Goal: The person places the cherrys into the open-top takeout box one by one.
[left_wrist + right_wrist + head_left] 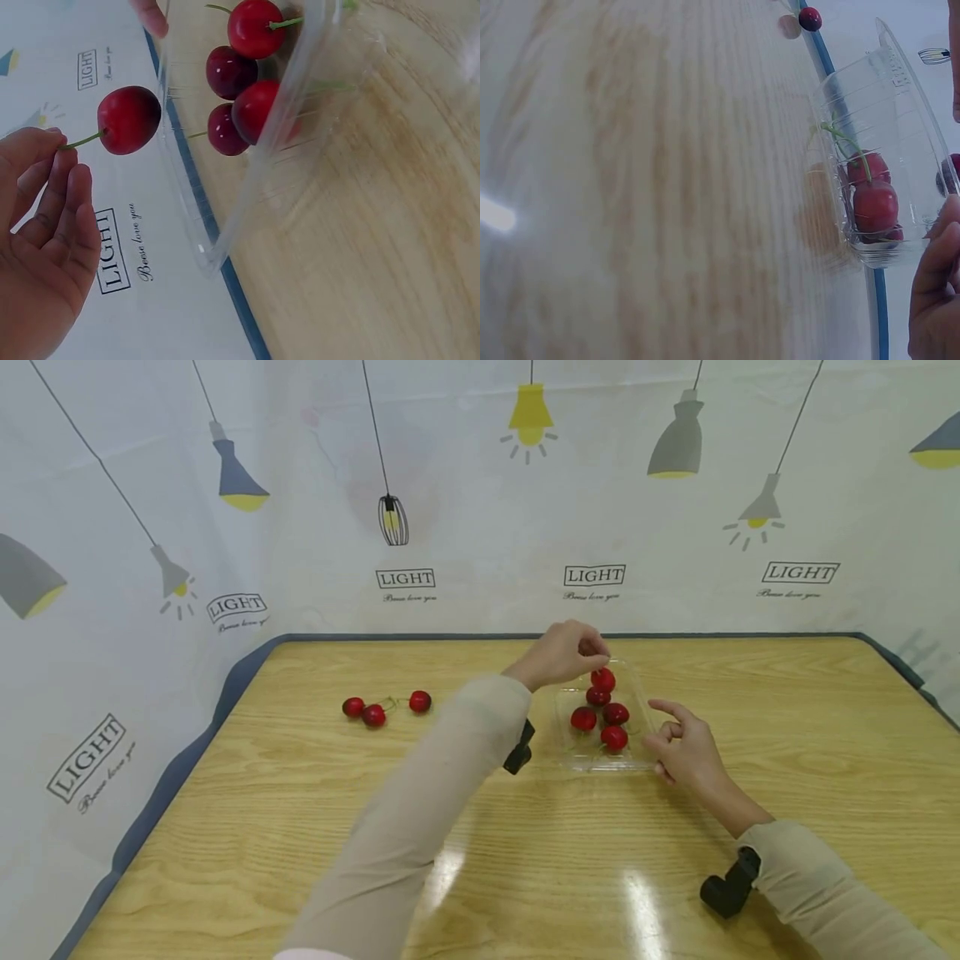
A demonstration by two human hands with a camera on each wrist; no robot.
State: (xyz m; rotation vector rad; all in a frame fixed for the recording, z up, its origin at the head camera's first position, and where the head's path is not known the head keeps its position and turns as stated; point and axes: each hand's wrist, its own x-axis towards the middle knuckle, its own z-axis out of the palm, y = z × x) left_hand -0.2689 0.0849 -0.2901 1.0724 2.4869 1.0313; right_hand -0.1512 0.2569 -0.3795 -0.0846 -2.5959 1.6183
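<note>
Here the left hand point(562, 653) dangles a cherry point(128, 119) over the tray's far rim point(600, 665).

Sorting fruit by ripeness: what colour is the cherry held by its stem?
Bright red cherry; clearest in the left wrist view.

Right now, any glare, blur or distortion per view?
Head: two glare patches on the table, wide-angle bend at edges. Left wrist: held cherry sharp, tray wall smears the fruit behind it. Right wrist: table streaked with blur, one glare spot at left.
</note>
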